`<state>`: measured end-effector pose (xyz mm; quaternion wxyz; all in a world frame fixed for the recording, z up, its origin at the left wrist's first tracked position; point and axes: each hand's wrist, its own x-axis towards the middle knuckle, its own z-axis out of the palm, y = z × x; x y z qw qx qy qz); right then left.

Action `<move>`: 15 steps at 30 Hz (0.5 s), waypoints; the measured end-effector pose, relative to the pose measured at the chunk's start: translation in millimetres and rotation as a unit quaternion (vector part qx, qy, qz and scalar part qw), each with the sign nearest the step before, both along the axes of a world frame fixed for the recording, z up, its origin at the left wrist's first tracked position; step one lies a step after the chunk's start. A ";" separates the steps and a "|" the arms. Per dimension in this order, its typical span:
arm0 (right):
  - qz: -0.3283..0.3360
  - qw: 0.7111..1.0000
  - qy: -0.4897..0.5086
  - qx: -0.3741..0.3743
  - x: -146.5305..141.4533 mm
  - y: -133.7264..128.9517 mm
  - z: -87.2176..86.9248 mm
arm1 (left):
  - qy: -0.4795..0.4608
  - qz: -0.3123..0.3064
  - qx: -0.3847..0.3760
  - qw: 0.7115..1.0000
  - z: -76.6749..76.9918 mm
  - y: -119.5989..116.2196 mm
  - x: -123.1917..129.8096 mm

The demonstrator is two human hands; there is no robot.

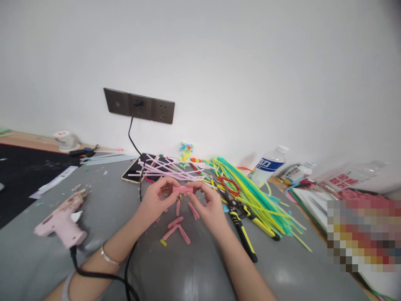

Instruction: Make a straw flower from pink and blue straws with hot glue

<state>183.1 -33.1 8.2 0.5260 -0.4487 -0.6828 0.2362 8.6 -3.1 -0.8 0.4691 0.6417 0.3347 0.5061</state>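
Between my two hands is a short pink fuzzy piece, like cut pipe cleaner (183,190). My left hand (161,196) pinches its left end, and my right hand (205,198) pinches its right end. Below them on the grey table lie several more short pink pieces (184,234), some touching each other. A small yellow piece (163,242) rests at the end of one. To the right of my right hand are pliers-like cutters (239,225) with black and yellow handles, their jaws partly apart.
A pink glue gun (64,228) lies at left, its black cord running under my left forearm. Pale pink pipe cleaners (169,169) cover a phone (131,172) behind my hands. Green and yellow pipe cleaners (257,200) spread at right, near a bottle (269,165). Papers (308,205) lie farther right.
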 end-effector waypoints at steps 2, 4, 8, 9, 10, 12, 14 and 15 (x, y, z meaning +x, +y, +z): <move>-0.001 1.000 0.011 0.001 0.5 0.7 -0.2 | 0.001 0.005 0.001 1.000 -0.4 0.4 -0.2; -0.006 1.000 0.022 -0.001 1.9 1.6 -1.0 | 0.009 0.004 -0.007 1.000 1.1 0.0 -0.2; -0.013 0.999 0.037 -0.023 6.4 4.2 -3.6 | 0.027 -0.007 -0.041 0.999 8.2 -2.4 -0.4; -0.011 0.999 0.038 -0.029 7.5 4.9 -4.3 | 0.029 -0.007 -0.046 0.998 9.8 -2.9 -0.5; -0.008 0.999 0.040 -0.034 8.4 5.5 -5.0 | 0.031 -0.006 -0.052 0.998 11.1 -3.4 -0.7; -0.003 0.998 0.042 -0.039 9.5 6.2 -5.7 | 0.040 -0.004 -0.068 0.997 12.4 -4.0 -1.0; -0.003 0.998 0.041 -0.043 9.4 6.2 -5.5 | 0.051 -0.004 -0.085 0.995 12.7 -4.3 -1.1; -0.004 0.998 0.039 -0.045 9.0 6.0 -5.1 | 0.054 -0.001 -0.088 0.995 12.6 -4.5 -1.2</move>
